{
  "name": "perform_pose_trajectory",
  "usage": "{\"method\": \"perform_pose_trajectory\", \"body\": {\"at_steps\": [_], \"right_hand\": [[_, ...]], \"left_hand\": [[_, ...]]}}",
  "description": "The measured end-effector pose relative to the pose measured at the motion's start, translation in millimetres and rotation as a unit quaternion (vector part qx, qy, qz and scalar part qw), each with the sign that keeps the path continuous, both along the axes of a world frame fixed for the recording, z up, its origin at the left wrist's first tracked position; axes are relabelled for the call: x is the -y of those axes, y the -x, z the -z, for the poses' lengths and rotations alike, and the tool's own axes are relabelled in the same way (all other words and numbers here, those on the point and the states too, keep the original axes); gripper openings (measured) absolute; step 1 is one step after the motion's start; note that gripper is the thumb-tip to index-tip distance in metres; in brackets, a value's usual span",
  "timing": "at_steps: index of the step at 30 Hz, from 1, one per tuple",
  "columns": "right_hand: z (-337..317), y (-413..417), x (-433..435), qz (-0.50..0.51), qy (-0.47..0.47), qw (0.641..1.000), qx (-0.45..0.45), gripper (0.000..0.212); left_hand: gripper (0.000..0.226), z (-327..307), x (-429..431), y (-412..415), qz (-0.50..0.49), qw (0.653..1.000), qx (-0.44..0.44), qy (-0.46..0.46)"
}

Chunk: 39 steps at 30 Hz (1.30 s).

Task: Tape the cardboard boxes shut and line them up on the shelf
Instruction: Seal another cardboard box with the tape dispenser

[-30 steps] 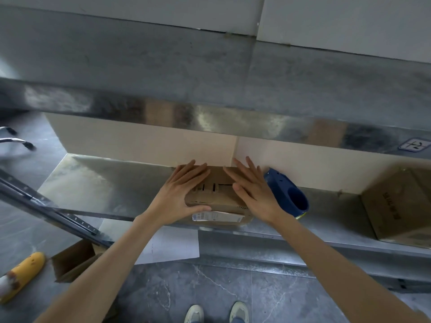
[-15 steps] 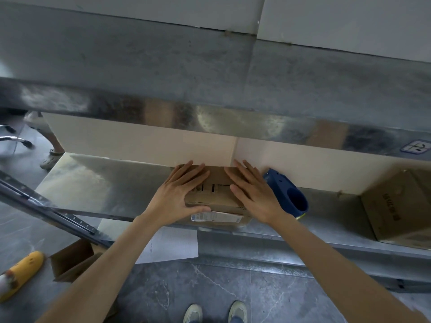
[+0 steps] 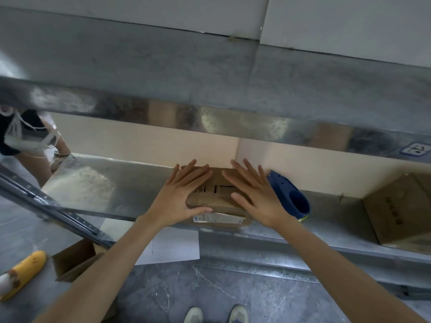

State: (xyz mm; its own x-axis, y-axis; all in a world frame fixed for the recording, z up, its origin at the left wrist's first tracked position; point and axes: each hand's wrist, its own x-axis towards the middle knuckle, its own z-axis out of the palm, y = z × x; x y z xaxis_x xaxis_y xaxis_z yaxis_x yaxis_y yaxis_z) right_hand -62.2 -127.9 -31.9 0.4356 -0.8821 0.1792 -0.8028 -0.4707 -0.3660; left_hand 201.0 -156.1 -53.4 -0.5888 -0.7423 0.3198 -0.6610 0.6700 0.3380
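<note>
**Evidently a small box is being squared up on the shelf**

The small cardboard box point(image 3: 217, 194) is being pressed down onto the metal shelf point(image 3: 116, 190) by both hands, with its white label point(image 3: 219, 217) facing out at the shelf's front lip. The left hand point(image 3: 179, 194) is being laid flat on the box's left half, fingers straight and spread, thumb stretched along the front top edge. The right hand point(image 3: 254, 197) is being laid flat on the right half in the same manner. Nothing is being gripped by either hand.

The step in hand is judged to be the lining-up. Whether tape is lying across the seam cannot be told. An even push from both palms is being called for next, lest the box be skewed or tipped off the lip.

The box's flaps are being kept shut, so its contents are being hidden. Just right of the box a blue object point(image 3: 291, 199) is lying, its hollow mouth dark and apparently holding nothing. Well to the right of the box a larger carton point(image 3: 401, 213) is standing closed on the same shelf. Below and left of the box, an open carton point(image 3: 74, 259) is sitting on the floor, its inside being shadowed and partly covered by the left forearm.
</note>
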Motion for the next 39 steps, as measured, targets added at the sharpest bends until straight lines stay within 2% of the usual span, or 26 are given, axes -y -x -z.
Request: {"method": "perform_pose_trajectory", "body": {"at_steps": [3,8,14,21,23,25,27,29,33,39], "right_hand": [[-6,2,2,-0.075,-0.030,0.996,-0.042,0.049],[-4,6,7,-0.113,-0.060,0.988,-0.081,0.045],[-2,4,7,-0.085,-0.038,0.991,-0.091,0.051],[6,2,7,-0.030,-0.021,0.996,-0.078,0.067],[10,-1,7,0.010,-0.028,0.999,-0.022,0.071],[14,-4,2,0.082,-0.068,0.986,0.125,0.063],[16,-9,-4,0.151,-0.138,0.931,0.302,0.051],[14,-16,-7,0.178,-0.176,0.881,0.401,0.047],[9,-21,-8,0.174,-0.188,0.847,0.466,0.040],[9,-19,-7,0.178,-0.203,0.835,0.480,0.044]], "left_hand": [[0.082,0,2,-5,0.041,0.997,0.054,0.028],[0.072,2,10,-12,0.085,0.992,0.089,0.026],[0.077,3,8,-11,0.070,0.995,0.072,0.025],[0.094,5,-1,-2,-0.024,1.000,0.000,-0.016],[0.094,5,-2,-1,-0.046,0.997,-0.033,-0.042],[0.097,7,-5,1,-0.068,0.991,-0.086,-0.080],[0.100,10,-8,5,-0.085,0.974,-0.167,-0.128],[0.100,11,-11,9,-0.094,0.953,-0.233,-0.170],[0.102,11,-12,12,-0.111,0.935,-0.274,-0.194],[0.102,9,-12,12,-0.111,0.934,-0.277,-0.197]]}}
